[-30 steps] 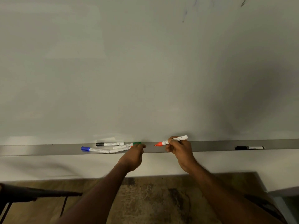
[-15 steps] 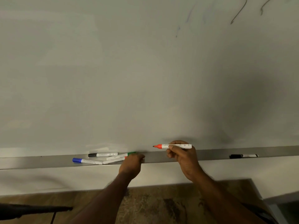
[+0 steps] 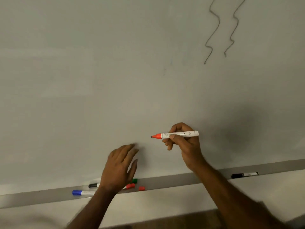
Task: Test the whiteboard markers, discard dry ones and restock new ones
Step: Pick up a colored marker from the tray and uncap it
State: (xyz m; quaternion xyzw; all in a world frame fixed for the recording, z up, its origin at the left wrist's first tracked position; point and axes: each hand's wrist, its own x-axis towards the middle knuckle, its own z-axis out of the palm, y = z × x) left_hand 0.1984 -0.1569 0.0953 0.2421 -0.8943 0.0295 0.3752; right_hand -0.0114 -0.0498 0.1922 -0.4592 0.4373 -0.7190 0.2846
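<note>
Whiteboard markers are seen in one head view only. An uncapped red marker (image 3: 175, 134) is held just right of the frame's centre, in front of the whiteboard (image 3: 99, 80). It lies almost level, with its red tip end towards the left of the frame and its white barrel towards the right. It is gripped by the right hand (image 3: 184, 144): the thumb is laid across the barrel from below, the forefinger is curled over it from above, and the other fingers are folded under. Whether the tip touches the board cannot be told.

The left hand (image 3: 118, 167) is seen lower and left of centre, somewhat blurred. Its fingers are straight and a little spread, pointed up and to the right, and nothing is held in it.

A grey tray (image 3: 173, 180) is run along the foot of the board, across the lower part of the frame. At its left part a blue-capped marker (image 3: 82, 192) and a black-capped marker (image 3: 93, 185) are laid, each partly hidden by the left wrist. Just right of that wrist a green cap (image 3: 134, 180) and a red-capped marker (image 3: 130, 185) are seen, their barrels mostly covered by the hand. A loose red cap (image 3: 141, 188) is laid just beside them on the tray. Well apart, at the lower right, a second black marker (image 3: 244, 174) is laid on the tray.

Two thin wavy lines (image 3: 214, 30) are drawn on the board at the upper right.
</note>
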